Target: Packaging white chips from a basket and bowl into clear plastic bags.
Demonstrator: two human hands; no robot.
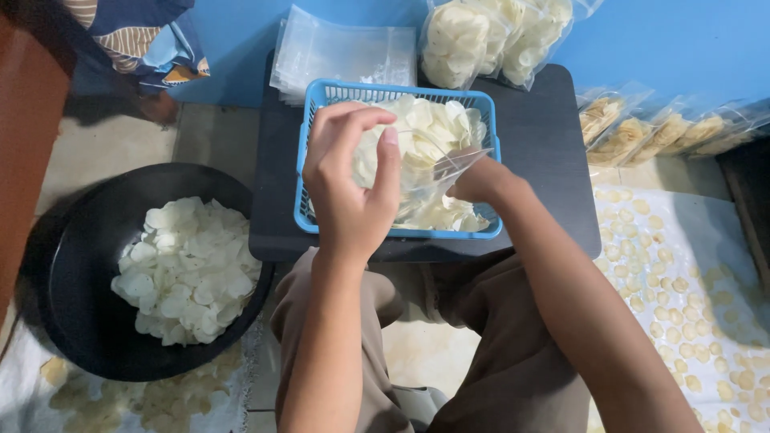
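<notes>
Left hand [349, 188] pinches a clear bag [429, 172] open; right hand [477, 180] reaches inside, grip hidden.

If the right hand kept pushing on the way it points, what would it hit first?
Probably the white chips inside the clear bag: the right hand already reaches into its mouth, over the blue basket. Depth is hard to judge.

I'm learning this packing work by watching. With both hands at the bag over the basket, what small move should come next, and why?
Probably draw the right hand out for another scoop: it sits inside the clear plastic bag, which the left hand pinches open above the blue plastic basket of pale white crackers; the bag looks only partly filled.
</notes>
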